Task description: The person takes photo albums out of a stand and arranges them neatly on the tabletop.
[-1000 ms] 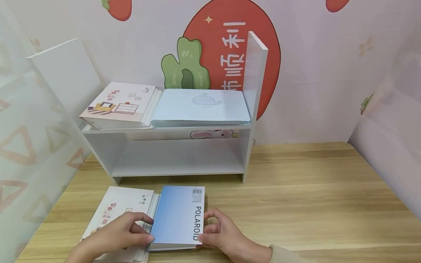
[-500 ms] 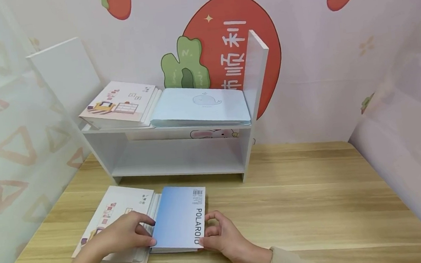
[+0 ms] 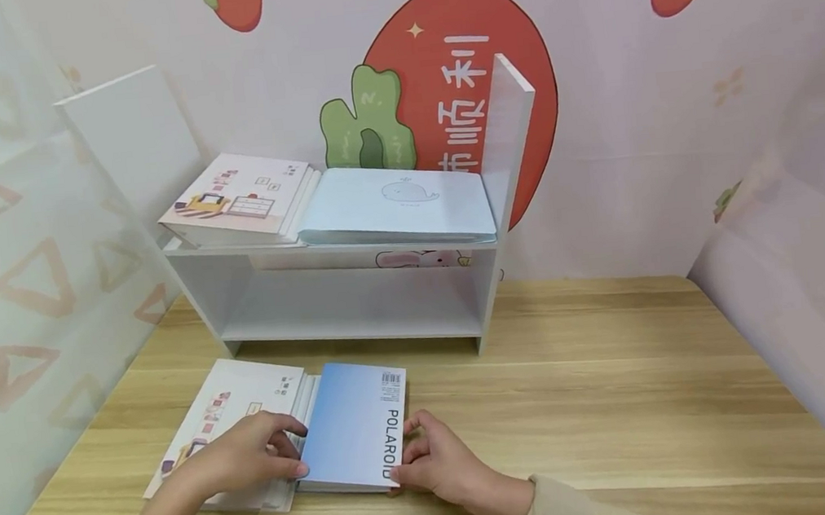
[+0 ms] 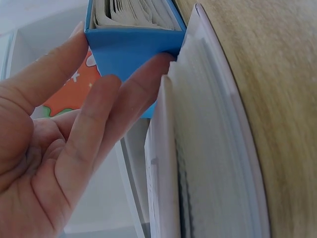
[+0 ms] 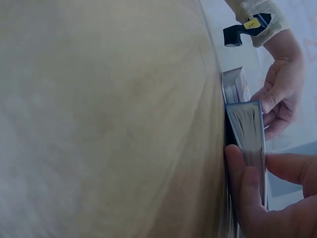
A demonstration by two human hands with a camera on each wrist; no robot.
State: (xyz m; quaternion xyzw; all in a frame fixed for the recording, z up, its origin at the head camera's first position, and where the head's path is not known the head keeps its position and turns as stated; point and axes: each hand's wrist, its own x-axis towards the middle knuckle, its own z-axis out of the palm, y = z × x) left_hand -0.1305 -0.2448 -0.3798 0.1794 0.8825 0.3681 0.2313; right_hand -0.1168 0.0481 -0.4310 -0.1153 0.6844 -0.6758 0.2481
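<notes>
A blue photo album (image 3: pixel 354 426) with "POLAROID" on its cover lies near the front of the table. My right hand (image 3: pixel 446 467) pinches its right side, thumb on the cover and fingers beneath, as the right wrist view also shows. My left hand (image 3: pixel 253 455) holds the spine side; in the left wrist view its thumb (image 4: pixel 59 64) is at the upper edge and a fingertip reaches low on the blue spine (image 4: pixel 126 52). Directly left lie white albums (image 3: pixel 247 386) with a cartoon room cover, partly hidden under my left hand and forearm.
Behind stands a white two-tier shelf (image 3: pixel 343 300). On its upper board are cartoon-covered albums (image 3: pixel 248 190) at left and a pale blue whale album (image 3: pixel 400 201) at right. Upright side panels (image 3: pixel 512 138) bound both ends. The wooden table (image 3: pixel 617 403) extends to the right.
The blue album has shifted very slightly toward me and right, with both hands staying on it. The head view has tilted a little.
</notes>
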